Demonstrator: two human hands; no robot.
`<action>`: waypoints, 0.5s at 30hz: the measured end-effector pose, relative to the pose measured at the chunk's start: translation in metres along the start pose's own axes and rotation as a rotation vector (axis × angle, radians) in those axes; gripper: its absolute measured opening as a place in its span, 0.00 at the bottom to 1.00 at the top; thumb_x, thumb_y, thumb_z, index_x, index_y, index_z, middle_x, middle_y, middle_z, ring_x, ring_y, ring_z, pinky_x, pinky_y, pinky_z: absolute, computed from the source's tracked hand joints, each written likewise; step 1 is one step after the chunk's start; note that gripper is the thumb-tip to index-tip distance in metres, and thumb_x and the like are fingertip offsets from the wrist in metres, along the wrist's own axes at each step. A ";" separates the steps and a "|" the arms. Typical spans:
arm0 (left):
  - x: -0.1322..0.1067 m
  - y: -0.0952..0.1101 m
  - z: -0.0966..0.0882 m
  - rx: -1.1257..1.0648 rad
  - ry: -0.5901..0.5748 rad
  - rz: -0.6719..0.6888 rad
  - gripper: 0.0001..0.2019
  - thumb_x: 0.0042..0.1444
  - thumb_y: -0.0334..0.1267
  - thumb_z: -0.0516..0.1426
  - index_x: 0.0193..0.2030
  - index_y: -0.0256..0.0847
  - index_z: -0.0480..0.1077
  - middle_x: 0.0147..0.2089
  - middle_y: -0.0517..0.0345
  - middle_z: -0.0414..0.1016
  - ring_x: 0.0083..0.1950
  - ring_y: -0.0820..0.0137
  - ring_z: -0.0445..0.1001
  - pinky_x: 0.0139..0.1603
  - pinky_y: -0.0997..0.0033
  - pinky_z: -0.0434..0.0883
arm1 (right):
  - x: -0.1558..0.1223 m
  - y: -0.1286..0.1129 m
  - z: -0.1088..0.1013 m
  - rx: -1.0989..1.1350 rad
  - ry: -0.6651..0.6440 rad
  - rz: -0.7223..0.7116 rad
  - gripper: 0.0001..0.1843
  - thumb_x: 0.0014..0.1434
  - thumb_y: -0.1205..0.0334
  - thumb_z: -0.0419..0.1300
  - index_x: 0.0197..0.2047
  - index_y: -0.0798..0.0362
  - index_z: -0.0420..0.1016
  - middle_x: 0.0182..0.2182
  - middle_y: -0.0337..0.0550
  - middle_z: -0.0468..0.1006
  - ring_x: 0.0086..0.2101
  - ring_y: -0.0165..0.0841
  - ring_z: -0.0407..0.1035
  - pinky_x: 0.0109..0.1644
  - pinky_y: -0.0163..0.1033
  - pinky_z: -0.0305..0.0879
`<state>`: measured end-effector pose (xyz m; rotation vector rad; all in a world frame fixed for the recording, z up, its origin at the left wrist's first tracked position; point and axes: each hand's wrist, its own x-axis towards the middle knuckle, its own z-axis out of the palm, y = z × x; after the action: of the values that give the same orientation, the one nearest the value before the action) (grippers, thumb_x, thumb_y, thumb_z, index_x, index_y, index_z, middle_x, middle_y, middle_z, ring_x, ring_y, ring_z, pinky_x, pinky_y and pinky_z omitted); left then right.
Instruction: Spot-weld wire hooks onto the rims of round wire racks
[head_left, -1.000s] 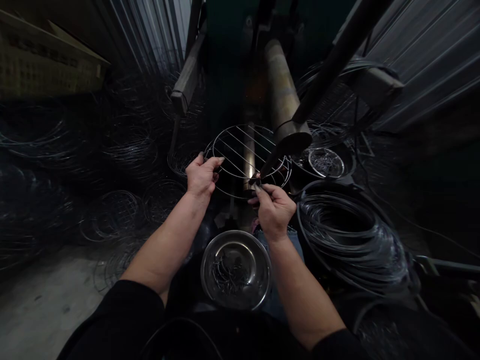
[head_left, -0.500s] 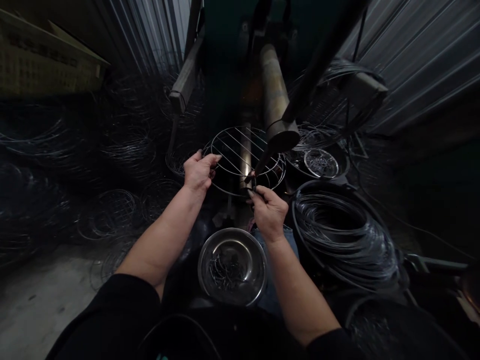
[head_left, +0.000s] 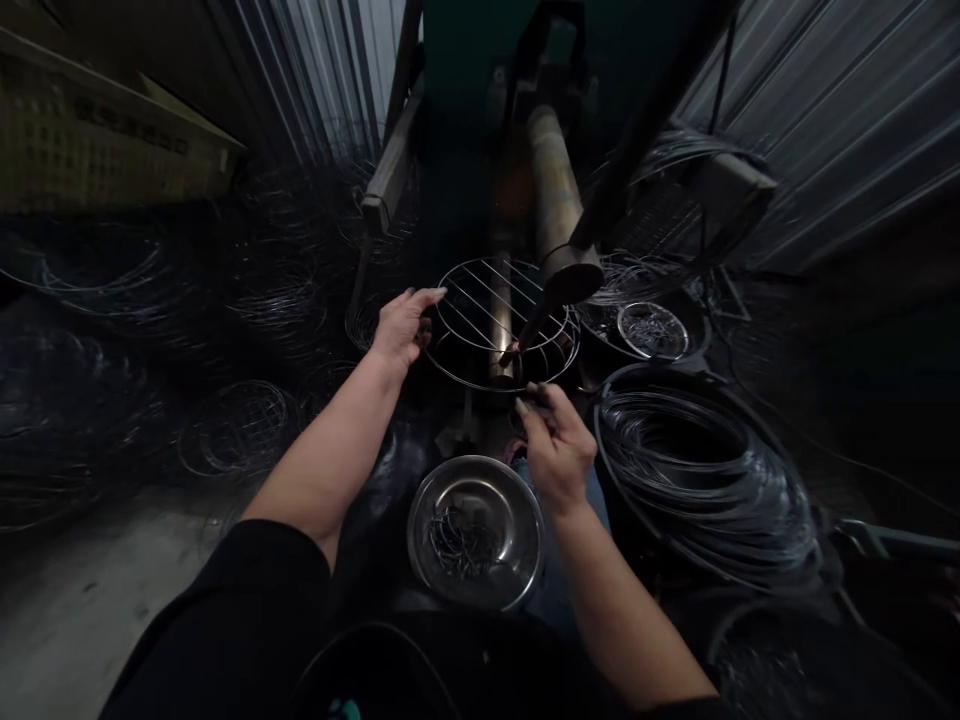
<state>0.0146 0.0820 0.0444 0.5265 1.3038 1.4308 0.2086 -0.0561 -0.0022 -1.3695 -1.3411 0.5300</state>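
My left hand [head_left: 401,328] grips the left rim of a round wire rack [head_left: 480,290], which lies level around a welding machine's lower electrode [head_left: 501,320]. A dark pointed upper electrode [head_left: 541,315] comes down to the rack's right side. My right hand [head_left: 556,450] is just below the rack's near rim, apart from it, with fingers pinched on a short dark wire piece [head_left: 534,396]. Nearest me, a steel bowl [head_left: 474,532] holds several small wire clips [head_left: 454,542].
A big coil of black wire [head_left: 701,470] lies at right, behind it a dark tub with a round rack [head_left: 652,330]. Piles of wire rings [head_left: 236,430] cover the left side. Corrugated metal walls [head_left: 847,120] close in both sides behind the machine.
My right hand has pulled back from the rack's right rim, down towards me. The rack has shifted little, and my left hand stays on its rim.
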 end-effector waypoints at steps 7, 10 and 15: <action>-0.011 -0.002 -0.009 -0.056 0.006 0.002 0.23 0.32 0.28 0.65 0.36 0.40 0.63 0.24 0.65 0.68 0.23 0.77 0.66 0.21 0.79 0.55 | -0.080 0.013 0.006 -0.701 -1.145 0.117 0.17 0.47 0.70 0.60 0.41 0.52 0.80 0.41 0.50 0.80 0.38 0.40 0.76 0.41 0.39 0.69; -0.047 -0.010 -0.024 -0.125 0.071 0.054 0.22 0.31 0.31 0.67 0.32 0.41 0.60 0.26 0.67 0.67 0.25 0.78 0.66 0.21 0.80 0.54 | -0.095 0.017 0.016 -0.788 -1.257 0.172 0.20 0.45 0.72 0.60 0.43 0.54 0.79 0.40 0.53 0.81 0.37 0.42 0.77 0.37 0.38 0.68; -0.075 -0.009 -0.048 -0.132 0.054 0.028 0.25 0.31 0.37 0.69 0.37 0.42 0.64 0.32 0.67 0.68 0.29 0.78 0.68 0.26 0.78 0.62 | -0.092 0.014 0.012 -0.823 -1.237 0.200 0.18 0.45 0.76 0.57 0.39 0.56 0.81 0.36 0.55 0.82 0.40 0.43 0.77 0.40 0.38 0.67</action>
<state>0.0017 -0.0067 0.0466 0.4227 1.2383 1.5516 0.1797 -0.1306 -0.0512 -1.9306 -2.6261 1.1400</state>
